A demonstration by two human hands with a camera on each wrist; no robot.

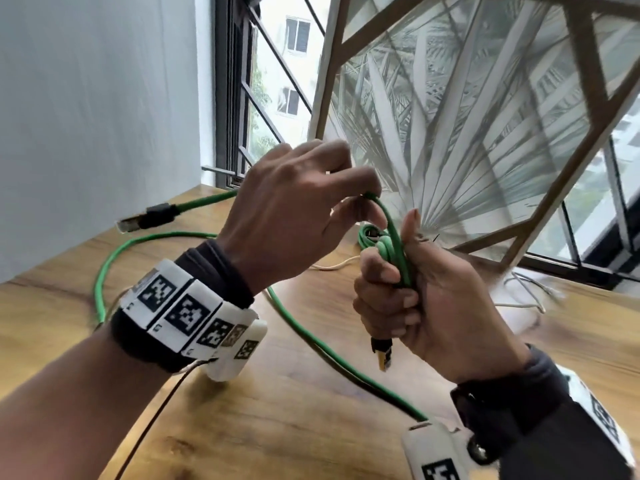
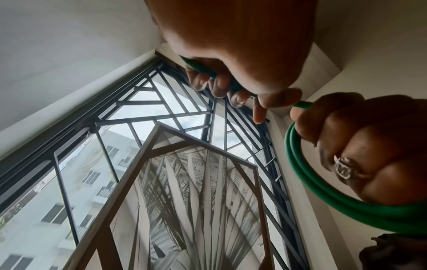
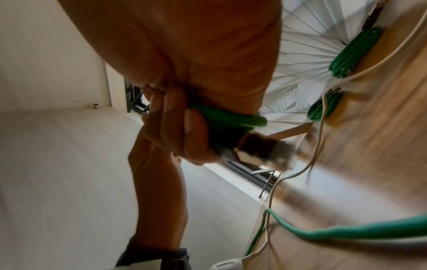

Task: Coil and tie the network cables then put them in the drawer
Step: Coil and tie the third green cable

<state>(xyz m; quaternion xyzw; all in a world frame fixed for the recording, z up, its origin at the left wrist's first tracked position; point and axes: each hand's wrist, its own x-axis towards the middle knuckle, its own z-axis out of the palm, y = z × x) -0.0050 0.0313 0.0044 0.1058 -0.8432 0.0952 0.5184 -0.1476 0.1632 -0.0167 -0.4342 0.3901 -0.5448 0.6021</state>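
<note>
Above the warm wooden tabletop [image 1: 284, 403], the right hand [image 1: 415, 292] grips coiled loops of the green network cable [image 1: 394, 247], its plug (black and gold) below the fist. The left hand [image 1: 294, 209] pinches the cable's next loop. Behind stands a palm-print framed panel [image 1: 467, 116] against the barred window [image 1: 273, 81].

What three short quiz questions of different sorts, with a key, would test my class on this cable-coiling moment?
1. True or false: the right hand grips loops of the green cable.
2. Which end of it lies on the wooden table: A, the black plug at far left; B, none?
3. Fill in: the left hand pinches the cable ___ the right fist.

Key: 1 true; 2 A; 3 above.
</note>
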